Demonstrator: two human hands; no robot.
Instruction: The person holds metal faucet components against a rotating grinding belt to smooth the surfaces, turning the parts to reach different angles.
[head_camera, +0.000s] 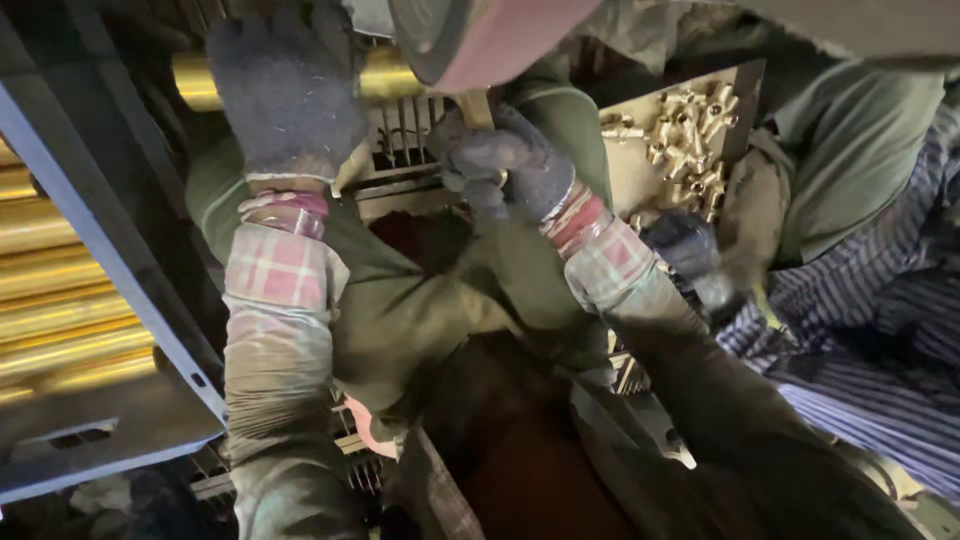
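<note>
My left hand (290, 90), in a dark knit glove, is wrapped around a thick shiny brass rod (390, 78) that runs across the top of the view. My right hand (505, 160), also gloved, grips a pale handle (476, 108) that hangs below a large reddish round machine part (490, 35). Both forearms wear plaid cuffs under olive sleeves. The rod's middle is hidden behind my left glove.
A stack of long brass bars (60, 300) lies at the left behind a grey metal frame (110, 250). A tray of several small brass fittings (690, 135) sits at the upper right. Another person in a striped shirt (860, 330) crouches at the right. A metal grille (405, 140) lies below the rod.
</note>
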